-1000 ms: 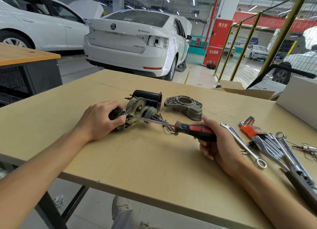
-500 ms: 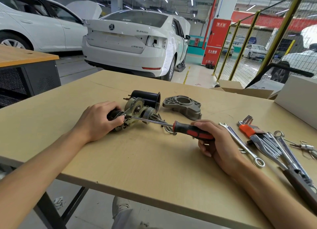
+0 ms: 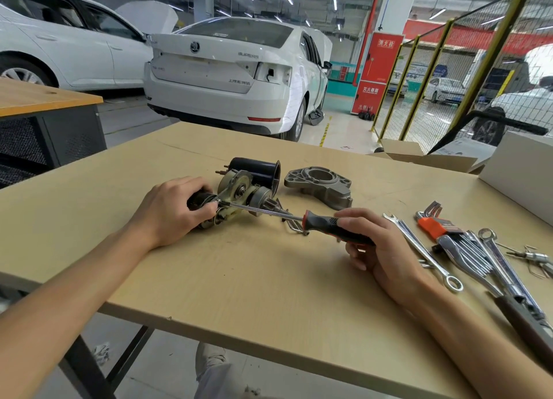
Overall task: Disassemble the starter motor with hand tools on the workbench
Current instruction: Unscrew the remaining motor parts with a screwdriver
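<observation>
The left hand point(image 3: 173, 210) was clamped round the dark end of the partly stripped metal starter motor point(image 3: 236, 198) at frame centre, pinning it to the pale wooden workbench point(image 3: 239, 279). The right hand point(image 3: 380, 249) gripped the red-and-black-handled screwdriver point(image 3: 329, 226), its tip at the motor beside the left fingers. Already off, it seemed: the black cylindrical casing point(image 3: 257, 171) just behind, and the grey cast nose housing point(image 3: 321, 186) to its right. The geared core looked still assembled. Spanners and hex keys point(image 3: 457, 243) lay unused at right.
</observation>
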